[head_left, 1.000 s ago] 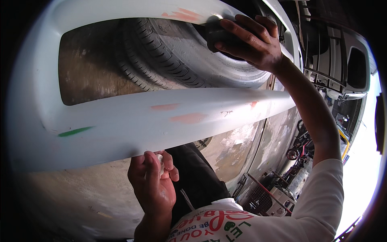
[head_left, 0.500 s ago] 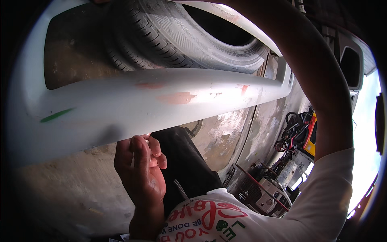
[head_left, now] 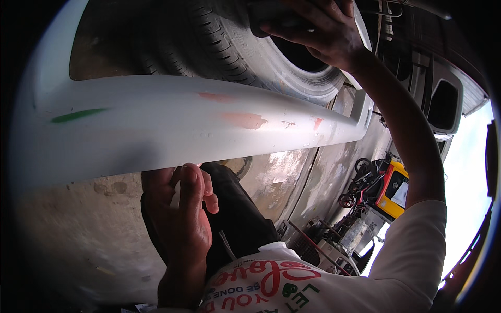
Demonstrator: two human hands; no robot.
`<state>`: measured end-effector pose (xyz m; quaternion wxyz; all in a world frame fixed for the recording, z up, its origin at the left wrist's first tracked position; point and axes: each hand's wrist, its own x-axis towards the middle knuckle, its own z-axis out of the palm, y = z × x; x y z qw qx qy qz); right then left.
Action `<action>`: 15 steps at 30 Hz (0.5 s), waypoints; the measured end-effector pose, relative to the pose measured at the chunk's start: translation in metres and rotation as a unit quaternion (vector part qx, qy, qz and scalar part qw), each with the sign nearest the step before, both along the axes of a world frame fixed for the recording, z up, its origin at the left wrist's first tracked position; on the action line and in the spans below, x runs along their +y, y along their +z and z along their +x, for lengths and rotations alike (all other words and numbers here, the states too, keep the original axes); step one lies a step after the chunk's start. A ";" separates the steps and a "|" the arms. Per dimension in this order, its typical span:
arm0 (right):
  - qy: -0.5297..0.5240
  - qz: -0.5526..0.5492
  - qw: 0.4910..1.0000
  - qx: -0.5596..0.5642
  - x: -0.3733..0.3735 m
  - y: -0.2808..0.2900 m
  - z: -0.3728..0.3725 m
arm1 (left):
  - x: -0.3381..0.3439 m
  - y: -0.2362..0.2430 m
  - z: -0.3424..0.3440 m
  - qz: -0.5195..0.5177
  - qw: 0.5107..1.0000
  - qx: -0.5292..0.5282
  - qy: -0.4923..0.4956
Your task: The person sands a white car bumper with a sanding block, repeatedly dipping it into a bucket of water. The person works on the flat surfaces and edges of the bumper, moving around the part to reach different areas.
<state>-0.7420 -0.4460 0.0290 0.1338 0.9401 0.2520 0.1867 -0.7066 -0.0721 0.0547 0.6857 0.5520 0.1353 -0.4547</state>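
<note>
Panel is the biggest thing here; pale, bumper-shaped, sweeping from 9 o'clock round to 2, with a tyre showing through its opening towards 12; can't tell from where I'm standing whether the tyre props it, so I'd guard against rocking; right hand is up at 1 o'clock, wrapped round a dark block; can't see what the block touches, but I'd keep it flat and go light and even over curves, no digging in a corner; left hand is at 8 o'clock, fingers curled at the panel's lower edge; can't tell if it's gripping anything, though steadying that edge would help imo; go gently round the salmon patch near the centre and the green streak past 9, edges might catch.

Writing-wise: red, blue and green lettering on the white shirt around 6 o'clock; plus a tiny dark mark near 1, unreadable to me.
</note>
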 end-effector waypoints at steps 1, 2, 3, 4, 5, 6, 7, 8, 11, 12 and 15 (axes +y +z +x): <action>0.021 -0.014 1.000 0.016 -0.021 0.000 -0.010 | -0.002 -0.001 0.000 -0.018 1.000 0.002 -0.011; 0.043 -0.029 0.998 0.033 -0.040 0.000 -0.018 | -0.002 -0.003 -0.002 -0.037 0.999 0.003 -0.023; 0.057 -0.020 0.998 0.012 -0.021 0.003 0.011 | 0.000 -0.007 -0.006 -0.046 0.998 0.007 -0.033; 0.073 -0.006 0.997 -0.011 0.001 0.005 0.044 | 0.002 -0.003 -0.007 -0.032 0.999 -0.008 -0.016; 0.077 0.003 0.996 -0.035 0.026 0.003 0.073 | 0.005 -0.003 -0.010 -0.030 0.999 -0.011 -0.015; 0.061 0.011 0.996 -0.058 0.042 0.003 0.092 | 0.006 -0.003 -0.005 -0.032 0.999 -0.019 -0.015; 0.036 0.022 0.997 -0.069 0.044 -0.001 0.096 | 0.008 -0.004 -0.003 -0.035 0.999 -0.027 -0.014; 0.002 0.028 0.997 -0.066 0.038 -0.006 0.078 | 0.010 -0.006 -0.005 -0.055 0.998 -0.009 -0.021; 0.016 0.061 0.998 -0.028 -0.035 -0.011 -0.030 | 0.006 -0.014 -0.003 -0.054 0.995 0.032 -0.080; -0.010 0.016 1.000 0.017 -0.028 -0.008 -0.028 | 0.008 -0.015 -0.003 -0.037 0.997 0.026 -0.064; -0.027 -0.008 1.000 -0.011 0.009 0.010 0.029 | 0.010 -0.006 -0.008 -0.020 0.999 0.011 -0.037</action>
